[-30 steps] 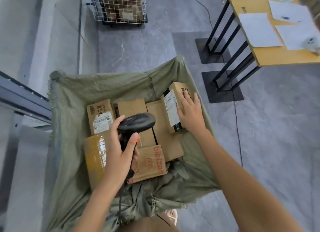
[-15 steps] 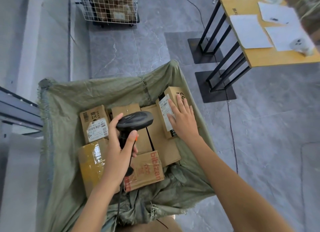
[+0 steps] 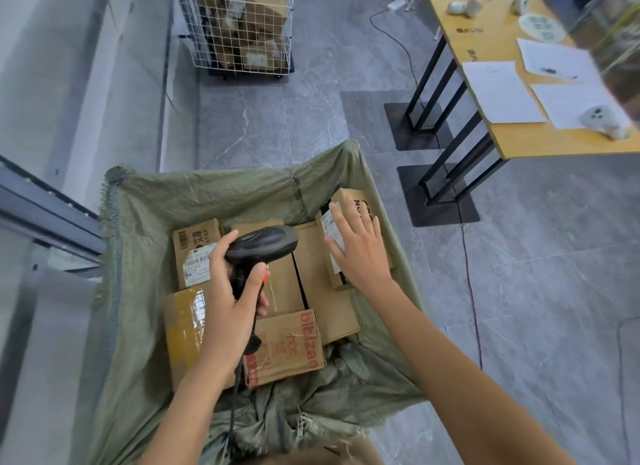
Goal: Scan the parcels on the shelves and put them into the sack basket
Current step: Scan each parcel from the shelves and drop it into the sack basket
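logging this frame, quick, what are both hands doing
Left hand: grips the barcode scanner.
Right hand: open, fingers spread over the labelled parcel; contact unclear.

One head-worn wide-angle view looks steeply down, close over the sack basket (image 3: 145, 222) and floor.

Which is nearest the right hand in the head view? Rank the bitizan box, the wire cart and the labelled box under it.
1. Labelled box, under the right hand.
2. bitizan box, lower left in the sack.
3. Wire cart, far up by the wall.
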